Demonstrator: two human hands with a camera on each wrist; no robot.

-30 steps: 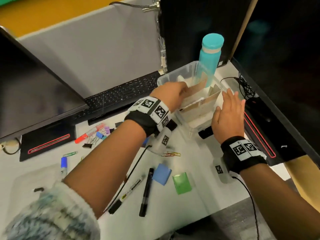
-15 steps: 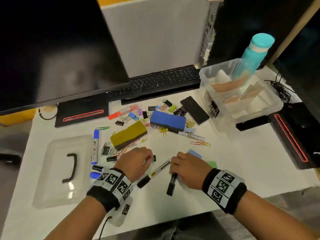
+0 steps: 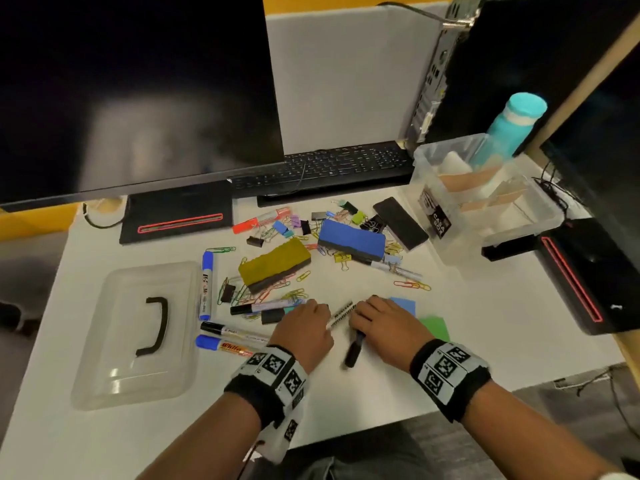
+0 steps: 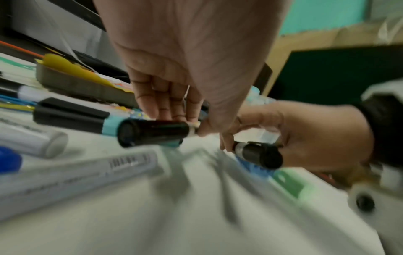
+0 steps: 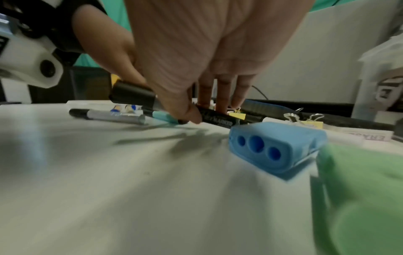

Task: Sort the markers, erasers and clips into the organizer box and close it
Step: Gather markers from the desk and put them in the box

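My left hand (image 3: 320,311) grips a white marker with a black cap (image 3: 341,315) near the table's front edge; its cap end shows in the left wrist view (image 4: 152,132). Beside it my right hand (image 3: 362,315) pinches a black marker (image 3: 354,349), whose barrel also shows in the right wrist view (image 5: 216,120). The clear organizer box (image 3: 433,188) with cardboard dividers stands open at the back right. A yellow eraser (image 3: 273,265), a blue eraser (image 3: 351,235), more markers (image 3: 206,285) and several clips (image 3: 412,284) lie scattered mid-table.
The box's clear lid (image 3: 138,334) with a black handle lies at the left. Small blue (image 5: 274,146) and green (image 3: 434,327) blocks sit just right of my right hand. A keyboard (image 3: 322,168), a monitor, a black phone (image 3: 400,223) and a teal bottle (image 3: 512,126) stand behind.
Both hands came back from the organizer box to the front of the table. The left hand slid right onto the white marker; the right hand keeps its hold on the black marker.
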